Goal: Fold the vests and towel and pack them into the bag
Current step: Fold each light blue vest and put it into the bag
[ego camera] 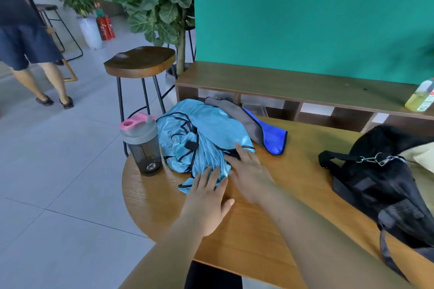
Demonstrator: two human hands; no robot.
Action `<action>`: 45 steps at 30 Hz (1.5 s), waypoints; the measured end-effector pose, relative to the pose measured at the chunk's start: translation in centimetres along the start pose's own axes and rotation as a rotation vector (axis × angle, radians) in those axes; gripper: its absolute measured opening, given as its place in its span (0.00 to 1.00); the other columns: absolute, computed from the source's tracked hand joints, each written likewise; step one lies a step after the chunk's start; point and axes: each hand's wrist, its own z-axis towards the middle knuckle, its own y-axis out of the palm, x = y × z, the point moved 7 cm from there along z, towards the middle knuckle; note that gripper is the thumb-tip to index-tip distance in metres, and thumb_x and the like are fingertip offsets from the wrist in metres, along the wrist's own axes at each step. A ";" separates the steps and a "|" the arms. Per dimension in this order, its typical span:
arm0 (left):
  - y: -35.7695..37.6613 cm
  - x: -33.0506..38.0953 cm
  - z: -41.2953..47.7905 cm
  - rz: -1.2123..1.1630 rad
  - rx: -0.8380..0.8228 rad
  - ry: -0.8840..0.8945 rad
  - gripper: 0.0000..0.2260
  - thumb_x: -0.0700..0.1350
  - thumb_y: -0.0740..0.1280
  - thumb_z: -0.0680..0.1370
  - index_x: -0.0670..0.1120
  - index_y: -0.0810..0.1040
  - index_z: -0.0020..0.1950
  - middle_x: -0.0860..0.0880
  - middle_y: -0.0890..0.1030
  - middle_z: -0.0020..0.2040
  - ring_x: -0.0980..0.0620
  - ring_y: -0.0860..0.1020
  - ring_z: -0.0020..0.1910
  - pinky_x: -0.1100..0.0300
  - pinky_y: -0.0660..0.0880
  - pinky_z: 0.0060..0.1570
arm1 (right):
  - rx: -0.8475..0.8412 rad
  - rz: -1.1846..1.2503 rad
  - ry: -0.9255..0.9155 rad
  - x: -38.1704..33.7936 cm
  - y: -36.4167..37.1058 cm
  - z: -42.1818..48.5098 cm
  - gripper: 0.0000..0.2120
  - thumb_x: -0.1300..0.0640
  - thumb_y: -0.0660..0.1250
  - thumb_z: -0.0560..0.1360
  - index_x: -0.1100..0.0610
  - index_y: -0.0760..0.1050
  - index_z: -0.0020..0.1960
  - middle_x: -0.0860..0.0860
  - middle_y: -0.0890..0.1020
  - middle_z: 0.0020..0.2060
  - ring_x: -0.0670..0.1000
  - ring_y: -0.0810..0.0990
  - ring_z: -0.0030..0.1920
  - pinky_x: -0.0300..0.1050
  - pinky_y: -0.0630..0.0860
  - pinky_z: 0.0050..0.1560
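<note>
A crumpled light blue vest point(204, 134) with black trim lies in a heap on the wooden table point(258, 225). Behind it a grey towel point(237, 112) rests partly on a darker blue vest point(274, 136). My left hand point(206, 199) reaches forward with straight fingers, its fingertips touching the near edge of the light blue vest. Close on its right, my right hand point(246, 173) lies flat with its fingers on the vest's black-trimmed edge. The black bag point(385, 180) sits at the table's right side, with a metal clip on its strap.
A dark shaker bottle point(143, 145) with a pink and grey lid stands left of the vests near the table edge. A wooden stool point(141, 61) is behind it. A low wooden shelf point(293, 84) carrying a yellow bottle point(421, 96) runs along the green wall. A person walks at far left.
</note>
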 end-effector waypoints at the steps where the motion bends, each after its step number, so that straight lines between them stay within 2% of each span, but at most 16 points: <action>1: 0.2 -0.2 -0.1 -0.025 0.019 -0.008 0.31 0.65 0.44 0.86 0.52 0.52 0.85 0.47 0.48 0.86 0.44 0.42 0.85 0.42 0.45 0.83 | 0.000 -0.007 -0.022 -0.4 0.2 0.5 0.25 0.46 0.54 0.88 0.41 0.56 0.83 0.44 0.40 0.85 0.53 0.43 0.84 0.59 0.62 0.80; 4: 0.2 -0.5 -0.5 -0.090 0.081 -0.029 0.29 0.63 0.44 0.86 0.53 0.53 0.86 0.49 0.50 0.86 0.47 0.42 0.85 0.45 0.43 0.84 | 0.024 0.020 -0.041 -1.0 0.8 1.8 0.25 0.45 0.55 0.87 0.45 0.59 0.83 0.43 0.46 0.85 0.51 0.42 0.84 0.58 0.57 0.81; 6: 0.1 -0.6 -0.5 -0.116 0.094 -0.038 0.29 0.62 0.46 0.86 0.53 0.55 0.85 0.50 0.51 0.86 0.49 0.43 0.85 0.47 0.44 0.84 | 0.129 0.070 -0.014 -0.8 0.9 2.4 0.24 0.48 0.56 0.87 0.48 0.62 0.82 0.43 0.57 0.83 0.50 0.48 0.84 0.55 0.57 0.82; 9: -0.1 -0.8 -0.4 -0.134 0.108 -0.061 0.28 0.61 0.47 0.85 0.54 0.57 0.85 0.52 0.52 0.86 0.50 0.44 0.85 0.48 0.45 0.84 | 0.429 0.254 -0.020 0.2 0.3 1.6 0.15 0.52 0.65 0.83 0.50 0.79 0.69 0.43 0.78 0.66 0.45 0.69 0.72 0.50 0.71 0.72; 11: -0.1 -0.9 -0.3 -0.141 0.107 -0.068 0.28 0.61 0.48 0.85 0.55 0.58 0.84 0.53 0.51 0.86 0.51 0.44 0.85 0.48 0.46 0.84 | 0.612 0.362 -0.019 1.3 -0.1 0.1 0.06 0.54 0.74 0.78 0.50 0.85 0.56 0.42 0.83 0.52 0.43 0.76 0.60 0.46 0.78 0.61; 13: 0.1 -1.0 -0.3 -0.145 0.102 -0.078 0.28 0.62 0.48 0.85 0.55 0.58 0.84 0.54 0.51 0.86 0.51 0.44 0.85 0.48 0.46 0.84 | 0.616 0.437 0.045 2.4 0.2 -1.1 0.06 0.55 0.76 0.76 0.48 0.82 0.51 0.40 0.82 0.45 0.41 0.79 0.50 0.41 0.79 0.50; 15: 0.0 -1.1 -0.4 -0.147 0.108 -0.089 0.28 0.62 0.49 0.84 0.55 0.59 0.84 0.54 0.52 0.86 0.52 0.45 0.85 0.48 0.46 0.84 | 0.527 0.543 0.117 3.6 1.0 -1.8 0.12 0.56 0.75 0.77 0.46 0.76 0.55 0.40 0.80 0.43 0.41 0.80 0.45 0.36 0.76 0.45; 19: -0.5 -1.1 -0.7 -0.146 0.121 -0.113 0.27 0.60 0.51 0.84 0.55 0.61 0.83 0.54 0.55 0.85 0.51 0.48 0.84 0.49 0.46 0.84 | 0.508 0.519 0.155 6.1 2.2 -3.8 0.18 0.63 0.67 0.80 0.52 0.77 0.68 0.45 0.78 0.49 0.45 0.79 0.47 0.47 0.79 0.52; 22: -0.6 -1.1 -0.8 -0.151 0.128 -0.126 0.27 0.60 0.51 0.83 0.55 0.63 0.82 0.53 0.58 0.84 0.51 0.50 0.84 0.47 0.49 0.83 | 0.567 0.411 0.130 6.7 2.4 -5.5 0.15 0.65 0.66 0.81 0.57 0.82 0.65 0.43 0.74 0.49 0.43 0.77 0.45 0.44 0.80 0.50; 26: -0.3 -1.1 -0.7 -0.149 0.125 -0.122 0.27 0.60 0.51 0.83 0.55 0.62 0.82 0.53 0.58 0.84 0.50 0.51 0.84 0.47 0.50 0.83 | 0.619 0.369 -0.004 4.4 0.8 -6.1 0.13 0.65 0.65 0.81 0.56 0.81 0.62 0.45 0.78 0.60 0.45 0.77 0.60 0.42 0.78 0.60; 28: -0.3 -1.2 -0.7 -0.150 0.129 -0.127 0.27 0.60 0.52 0.83 0.54 0.62 0.82 0.52 0.58 0.84 0.50 0.51 0.84 0.47 0.50 0.83 | 0.561 0.543 0.013 2.7 -1.3 -5.7 0.14 0.64 0.61 0.83 0.51 0.79 0.62 0.45 0.83 0.51 0.42 0.79 0.51 0.39 0.77 0.52; 31: -0.7 -0.9 -0.9 -0.168 0.155 -0.129 0.29 0.58 0.53 0.83 0.52 0.60 0.83 0.51 0.59 0.84 0.50 0.51 0.84 0.47 0.50 0.83 | 0.537 0.774 -0.019 0.0 -5.3 -5.2 0.13 0.63 0.57 0.85 0.49 0.77 0.58 0.45 0.78 0.33 0.46 0.75 0.34 0.38 0.68 0.35; 38: -1.6 -0.8 -1.3 -0.104 0.199 -0.163 0.30 0.58 0.56 0.82 0.48 0.62 0.83 0.47 0.63 0.82 0.46 0.54 0.84 0.45 0.47 0.83 | 0.663 1.244 -0.079 -3.3 -10.9 -7.1 0.13 0.67 0.54 0.85 0.57 0.75 0.51 0.47 0.76 0.38 0.45 0.72 0.40 0.42 0.71 0.41; 41: -1.6 -0.8 -1.2 -0.095 0.249 -0.112 0.30 0.57 0.66 0.79 0.47 0.68 0.80 0.42 0.71 0.77 0.41 0.61 0.81 0.45 0.48 0.82 | 0.726 1.396 0.010 -1.7 -12.2 -7.2 0.13 0.67 0.53 0.84 0.58 0.74 0.48 0.47 0.75 0.35 0.46 0.70 0.38 0.40 0.69 0.38; 43: -2.0 -1.0 -1.3 -0.069 0.349 -0.075 0.29 0.45 0.68 0.78 0.41 0.67 0.77 0.36 0.75 0.72 0.39 0.62 0.79 0.45 0.51 0.81 | 0.670 1.245 0.156 0.4 -10.9 -6.2 0.12 0.64 0.55 0.84 0.53 0.75 0.50 0.44 0.78 0.36 0.47 0.76 0.39 0.43 0.72 0.41; 45: -2.8 -1.0 -1.7 -0.015 0.387 -0.106 0.25 0.46 0.59 0.79 0.38 0.67 0.75 0.35 0.76 0.69 0.36 0.65 0.76 0.43 0.53 0.80 | 0.512 0.895 0.318 3.2 -7.9 -5.1 0.07 0.57 0.59 0.84 0.49 0.74 0.57 0.44 0.80 0.38 0.51 0.82 0.45 0.48 0.75 0.43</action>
